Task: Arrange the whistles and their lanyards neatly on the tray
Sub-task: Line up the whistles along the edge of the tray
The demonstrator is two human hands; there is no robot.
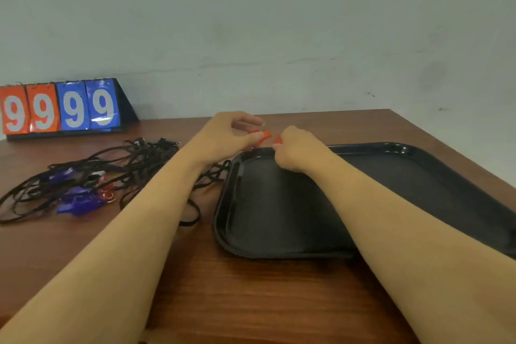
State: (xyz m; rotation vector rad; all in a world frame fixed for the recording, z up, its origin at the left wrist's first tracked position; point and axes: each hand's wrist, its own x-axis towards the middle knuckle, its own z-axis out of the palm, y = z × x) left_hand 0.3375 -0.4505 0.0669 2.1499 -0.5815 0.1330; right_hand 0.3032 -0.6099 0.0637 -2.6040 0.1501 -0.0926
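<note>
A black tray (279,218) lies on the wooden table, right of centre, with nothing on its floor. Above its far left corner both hands hold a red whistle (265,137). My left hand (231,137) pinches it from the left between thumb and fingers. My right hand (296,148) pinches its right end. To the left lies a tangled heap of black lanyards (111,170) with blue whistles (78,204) and a red whistle (106,195) among them. One lanyard strand runs under my left forearm towards the tray's edge.
A flip scoreboard (61,109) reading 99 in red and 99 in blue stands at the back left against the wall. The table's right edge slants close behind the tray. Bare wood (251,301) spreads in front of the tray.
</note>
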